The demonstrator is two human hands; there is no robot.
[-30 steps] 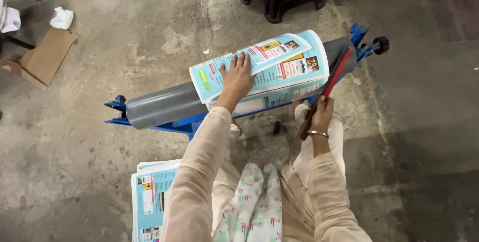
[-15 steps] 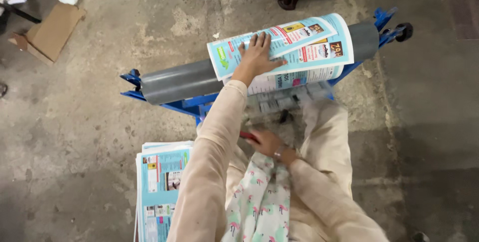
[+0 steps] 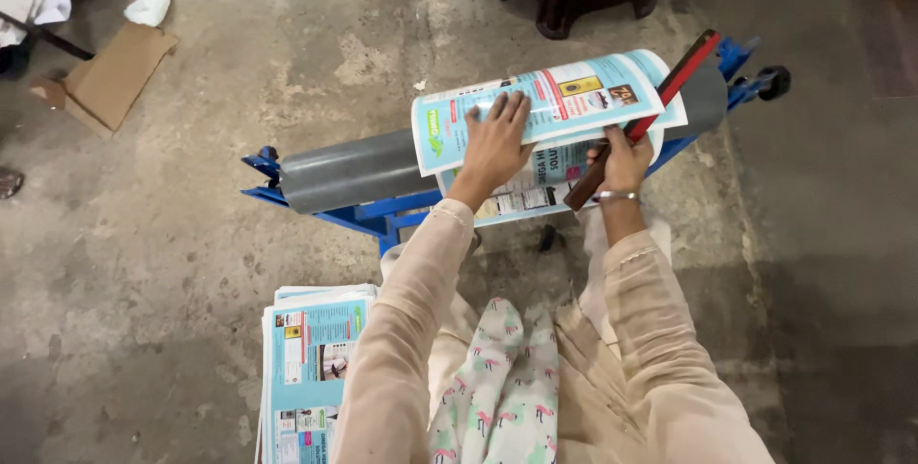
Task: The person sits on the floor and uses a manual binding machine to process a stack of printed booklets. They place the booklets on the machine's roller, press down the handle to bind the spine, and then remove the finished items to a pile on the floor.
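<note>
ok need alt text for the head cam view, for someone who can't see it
Seen from above, a person's left hand presses a printed sheet flat over a grey pipe on a blue stand, while the right hand holds a red-edged stick against the sheet. A stack of similar sheets lies on the concrete floor nearby.

Glossy paper over smooth matt plastic
Printed sheet (image 3: 574,100) on grey pipe (image 3: 349,169); blue painted metal frame (image 3: 382,215); rough stained concrete floor (image 3: 239,91).
</note>
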